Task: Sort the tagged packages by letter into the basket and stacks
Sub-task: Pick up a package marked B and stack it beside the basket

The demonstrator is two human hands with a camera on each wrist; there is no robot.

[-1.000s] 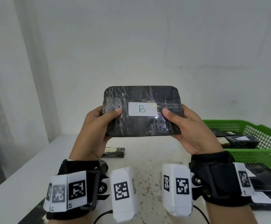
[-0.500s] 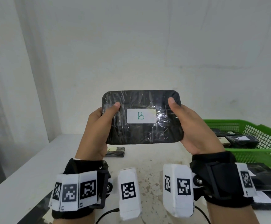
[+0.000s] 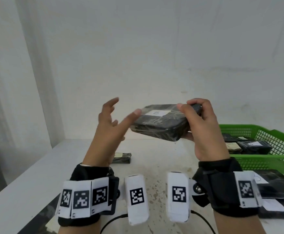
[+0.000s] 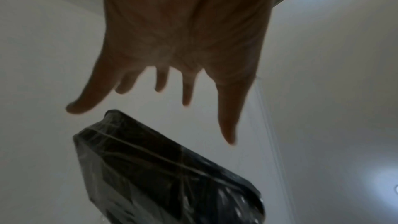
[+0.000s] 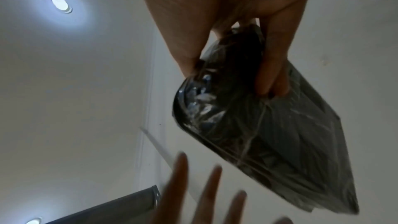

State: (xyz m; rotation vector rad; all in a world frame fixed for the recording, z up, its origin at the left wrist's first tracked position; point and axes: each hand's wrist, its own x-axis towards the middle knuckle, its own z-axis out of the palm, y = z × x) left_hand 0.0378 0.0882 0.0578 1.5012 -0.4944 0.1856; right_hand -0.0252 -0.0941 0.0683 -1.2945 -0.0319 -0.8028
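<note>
The right hand (image 3: 203, 130) pinches the black wrapped package (image 3: 161, 123) by its right end, thumb on top and fingers curled underneath, holding it in the air above the white table (image 3: 28, 183) with its white tag facing up, probably to carry it alone toward the green basket (image 3: 273, 159) or the stacked packages (image 3: 279, 186) beside it. The left hand (image 3: 109, 125) hangs just beside the package's left end, fingers spread and straight, gripping nothing.

We wear a black strap on each wrist. The left wrist strap (image 3: 87, 174) carries a row of white tags printed with black square codes; the right wrist strap (image 3: 220, 176) has one such tag and a silver screw at its side. A white block with a code (image 3: 137, 196) sits beside each strap. Thin black cables (image 3: 114, 220) trail below, perhaps from the blocks.
</note>
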